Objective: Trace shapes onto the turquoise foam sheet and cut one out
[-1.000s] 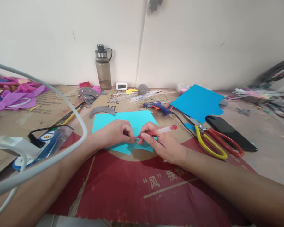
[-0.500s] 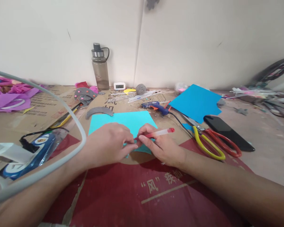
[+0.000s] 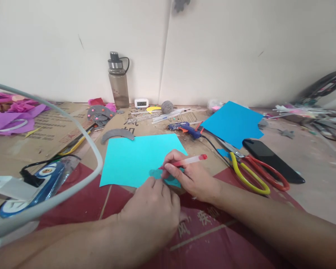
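Head view: the right hand grips a red gel pen between thumb and fingers, its tip low over the near edge of a turquoise sheet. The left hand is curled at that same edge, its fingertips close by the right hand's; its back hides them, so whether they pinch anything cannot be told. The sheet lies on printed cardboard, toward the middle of the surface's near edge. A grey crescent sits at the sheet's far left corner. Beyond its far right corner lies a blue glue gun. Farther toward the surface's right edge are scissors with one yellow and one red handle, and a black phone just beside them. A bottle stands upright at the far edge, beside a white digital clock.
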Tool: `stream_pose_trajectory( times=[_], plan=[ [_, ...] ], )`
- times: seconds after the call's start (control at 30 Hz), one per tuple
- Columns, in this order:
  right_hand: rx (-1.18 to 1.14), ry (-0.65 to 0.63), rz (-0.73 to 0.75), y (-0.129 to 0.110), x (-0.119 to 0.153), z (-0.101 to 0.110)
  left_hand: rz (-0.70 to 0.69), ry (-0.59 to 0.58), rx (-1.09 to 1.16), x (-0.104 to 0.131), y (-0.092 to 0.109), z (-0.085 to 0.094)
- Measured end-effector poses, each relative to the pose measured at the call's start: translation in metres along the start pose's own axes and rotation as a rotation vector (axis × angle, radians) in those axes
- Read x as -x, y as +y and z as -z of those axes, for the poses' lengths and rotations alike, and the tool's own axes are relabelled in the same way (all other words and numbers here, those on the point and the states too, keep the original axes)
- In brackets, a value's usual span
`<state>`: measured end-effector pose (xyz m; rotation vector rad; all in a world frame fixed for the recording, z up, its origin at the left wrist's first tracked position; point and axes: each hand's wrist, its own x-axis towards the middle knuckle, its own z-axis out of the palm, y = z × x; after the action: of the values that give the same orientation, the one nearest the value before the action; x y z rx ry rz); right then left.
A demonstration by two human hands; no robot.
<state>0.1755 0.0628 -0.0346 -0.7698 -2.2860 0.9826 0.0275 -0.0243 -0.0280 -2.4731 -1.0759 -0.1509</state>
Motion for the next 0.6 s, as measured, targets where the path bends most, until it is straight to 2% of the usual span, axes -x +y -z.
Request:
stream_pose_trajectory(
  times=[0.3,0.6],
  plan=[
    [-0.012,0.01,-0.062,-0.002,-0.002,-0.001,0.141,0.139,-0.007,0.006,0.015,-0.004],
    [-0.062,0.033,-0.072,-0.011,-0.007,-0.003,0.166,0.148,-0.006,0.007,0.016,-0.004]
  ],
)
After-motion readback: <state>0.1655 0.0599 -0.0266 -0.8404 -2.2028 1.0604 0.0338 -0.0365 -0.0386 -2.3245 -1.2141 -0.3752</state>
